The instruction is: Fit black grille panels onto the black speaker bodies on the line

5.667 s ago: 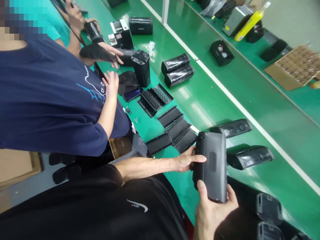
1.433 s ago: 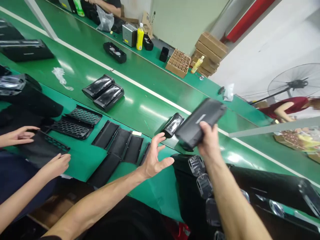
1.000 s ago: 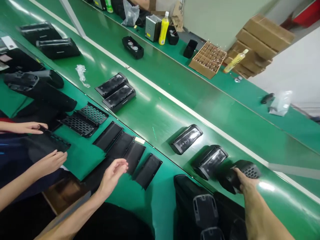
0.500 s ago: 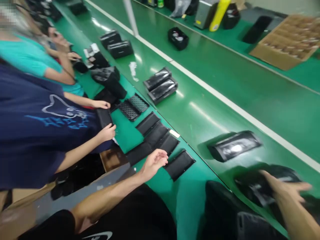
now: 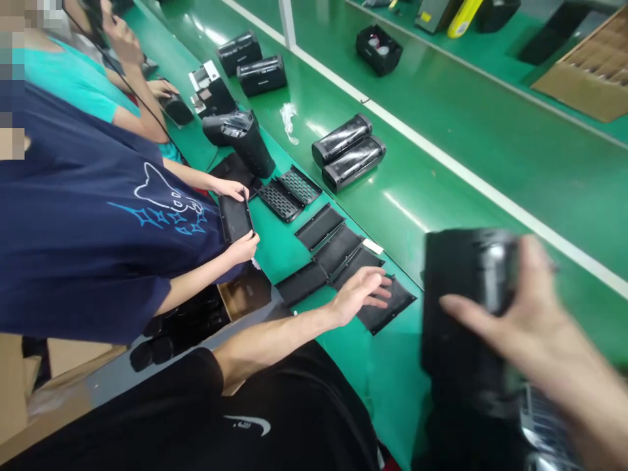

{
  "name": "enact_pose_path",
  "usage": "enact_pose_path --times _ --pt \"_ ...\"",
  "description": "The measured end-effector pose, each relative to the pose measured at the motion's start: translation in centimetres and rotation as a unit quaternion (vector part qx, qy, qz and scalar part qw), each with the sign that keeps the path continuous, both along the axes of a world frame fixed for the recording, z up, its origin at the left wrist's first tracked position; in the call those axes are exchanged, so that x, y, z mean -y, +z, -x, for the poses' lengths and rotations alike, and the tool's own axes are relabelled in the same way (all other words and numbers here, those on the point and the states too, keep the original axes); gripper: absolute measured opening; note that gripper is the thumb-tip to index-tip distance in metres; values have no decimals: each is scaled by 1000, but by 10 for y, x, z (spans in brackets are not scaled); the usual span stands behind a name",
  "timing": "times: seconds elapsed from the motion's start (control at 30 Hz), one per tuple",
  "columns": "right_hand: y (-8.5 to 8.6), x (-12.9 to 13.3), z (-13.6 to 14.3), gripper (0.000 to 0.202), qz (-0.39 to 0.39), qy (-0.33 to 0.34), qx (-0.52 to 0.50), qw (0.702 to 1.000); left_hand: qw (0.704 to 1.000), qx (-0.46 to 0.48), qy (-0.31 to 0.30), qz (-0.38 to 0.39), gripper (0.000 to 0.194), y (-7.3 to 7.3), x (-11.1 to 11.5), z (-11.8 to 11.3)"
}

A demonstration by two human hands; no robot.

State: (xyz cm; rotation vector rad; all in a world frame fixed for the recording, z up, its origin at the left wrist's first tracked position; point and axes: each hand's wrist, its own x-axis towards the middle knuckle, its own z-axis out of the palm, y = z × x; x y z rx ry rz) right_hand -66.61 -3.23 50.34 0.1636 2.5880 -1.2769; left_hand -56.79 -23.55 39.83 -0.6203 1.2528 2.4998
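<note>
Loosely spread left hand (image 5: pixel 360 296), right hand (image 5: pixel 532 320) clasping black casing (image 5: pixel 454 347)

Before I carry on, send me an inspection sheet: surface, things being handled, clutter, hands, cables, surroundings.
Surface: green table; a white stripe crosses the green surface beyond.
Things handled: black case held up, blurred; black panels on the table.
Clutter: crumpled white scrap, small pale block.
Hands: right hand grips the case; left hand is loosely open over the panels, contact unclear.
Cables: thin dark cord by the teal sleeve; its ends cannot be made out.
Surroundings: co-worker in navy shirt holding a dark panel; cardboard box across the way.
</note>
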Motion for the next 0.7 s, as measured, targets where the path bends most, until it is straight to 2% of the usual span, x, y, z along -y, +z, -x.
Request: enact_pose_path --times 0.07,0.1,0.13,0.17,0.23,0.27,0.3,0.4,0.5,0.6,0.7 --pt "-16 12 -60 145 -6 71 -4 997 992 23 -17 119 46 -11 13 -6" --pt "-29 15 -92 144 -14 67 -5 998 980 34 -42 190 39 -16 21 -7" --pt "-44 16 -124 142 -36 23 25 999 960 40 -79 266 33 -21 28 -6" --pt "-60 14 -153 141 -65 -30 63 995 929 37 -130 344 30 -25 33 -2" --pt "-90 7 -200 149 -129 -120 145 974 849 11 -242 469 31 -31 35 14" --pt "-103 2 -217 152 -152 -153 176 960 809 -5 -293 509 33 -32 32 24" --pt "-115 -2 -229 153 -170 -174 192 951 784 -16 -327 528 36 -33 25 35" --pt "-140 -7 -247 145 -192 -194 176 946 757 -27 -373 536 41 -33 -2 64" --pt "-151 -6 -251 141 -185 -199 142 952 735 -32 -410 540 36 -35 -24 78" --pt "-145 -5 -247 134 -165 -207 84 961 710 -37 -443 546 38 -38 -34 83" --pt "-125 -4 -233 110 -132 -223 -17 966 689 -48 -461 556 28 -40 -36 83"
